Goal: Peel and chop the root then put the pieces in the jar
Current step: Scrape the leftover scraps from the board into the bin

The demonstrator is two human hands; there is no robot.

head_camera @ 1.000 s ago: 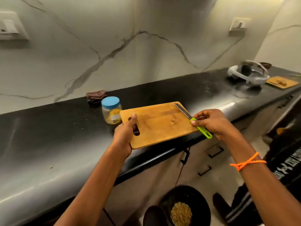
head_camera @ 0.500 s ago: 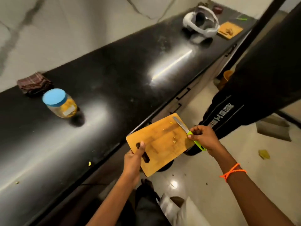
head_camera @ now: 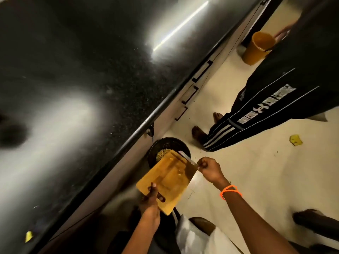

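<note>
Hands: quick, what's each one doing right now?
Left hand: closed, holding the board by its handle end.
Right hand: closed, holding the knife, blade across the board.

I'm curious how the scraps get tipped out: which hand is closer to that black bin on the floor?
Right. The right hand, gripping the knife, sits just beside the black bin. The left hand grips the cutting board at its handle end, farther from the bin.
</note>
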